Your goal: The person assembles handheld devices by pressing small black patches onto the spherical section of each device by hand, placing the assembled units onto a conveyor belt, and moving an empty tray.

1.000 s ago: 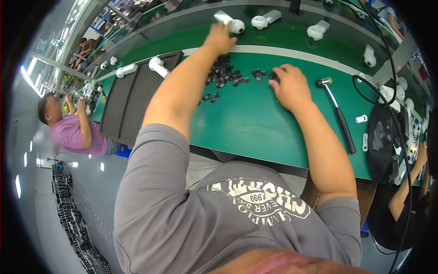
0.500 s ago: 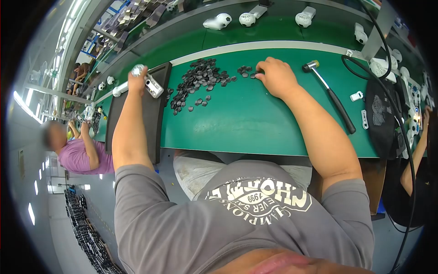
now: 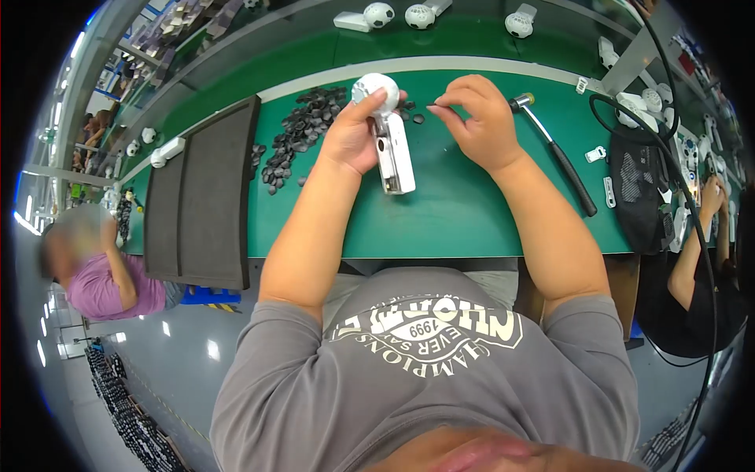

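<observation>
My left hand grips a white device by its round ball-shaped head, over the middle of the green table. The device's long body hangs down, its open side showing. My right hand is just to the right, thumb and forefinger pinched on a small black piece. A pile of black pieces lies left of and behind my left hand. Several more black pieces lie between my two hands.
A dark tray lies at the left. A hammer and small white parts are at the right, beside a black mesh bag and cables. White ball-headed devices stand on the back shelf. Co-workers sit at both sides.
My left hand has moved right from over the tray to the middle, bringing the white device. My right hand has lifted a black piece off the table.
</observation>
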`<state>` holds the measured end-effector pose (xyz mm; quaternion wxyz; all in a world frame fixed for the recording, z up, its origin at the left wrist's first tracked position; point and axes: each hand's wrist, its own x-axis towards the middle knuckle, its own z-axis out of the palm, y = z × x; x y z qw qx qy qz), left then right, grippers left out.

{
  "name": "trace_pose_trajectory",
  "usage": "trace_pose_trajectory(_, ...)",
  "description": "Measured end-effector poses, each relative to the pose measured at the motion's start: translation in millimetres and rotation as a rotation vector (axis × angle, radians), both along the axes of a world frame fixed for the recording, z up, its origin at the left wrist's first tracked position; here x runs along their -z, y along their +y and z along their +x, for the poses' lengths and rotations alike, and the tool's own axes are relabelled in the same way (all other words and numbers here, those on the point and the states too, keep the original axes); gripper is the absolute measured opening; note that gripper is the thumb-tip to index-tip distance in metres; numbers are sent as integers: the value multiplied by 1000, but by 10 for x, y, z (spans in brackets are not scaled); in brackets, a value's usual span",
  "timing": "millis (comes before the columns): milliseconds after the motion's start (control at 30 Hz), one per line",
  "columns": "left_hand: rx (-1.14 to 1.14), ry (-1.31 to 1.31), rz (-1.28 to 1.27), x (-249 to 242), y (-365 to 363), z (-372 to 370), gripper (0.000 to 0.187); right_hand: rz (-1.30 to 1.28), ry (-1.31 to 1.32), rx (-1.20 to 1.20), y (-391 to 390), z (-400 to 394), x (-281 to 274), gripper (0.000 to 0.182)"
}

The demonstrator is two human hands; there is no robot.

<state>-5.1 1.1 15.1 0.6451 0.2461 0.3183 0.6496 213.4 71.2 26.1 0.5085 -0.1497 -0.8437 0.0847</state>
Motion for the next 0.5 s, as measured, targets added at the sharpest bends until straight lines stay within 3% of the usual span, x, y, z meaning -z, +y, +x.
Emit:
trace_pose_trajectory(100,43,-11,-37,131,-18,55,34,-569,54,-110,-136,-7,-37,14)
trace_pose_trajectory(133,79,-37,-44,133,-8,50,35,-581,43,-105,-141,-25,-54,14)
trace_pose_trajectory(200,116,-71,-62,154,15,42,37,-907,131,-186,-138,-70,-85,13)
trace_pose_trajectory(267,106,99,22,185,34,78,45,-1081,170,-225,-120,-97,-60,12)
trace_pose_trajectory(333,97,180,60,219,67,142,49,-1045,230,-184,-72,-92,-16,10)
trace_pose_trajectory(400,-51,390,173,243,74,254,55,-1032,258,-155,-48,-69,25,10)
trace_pose_trajectory(433,-124,493,230,242,65,287,58,-739,200,-95,-39,-43,45,11)
trace_pose_trajectory(500,-99,438,238,213,27,319,58,-149,73,12,-31,-1,61,15)
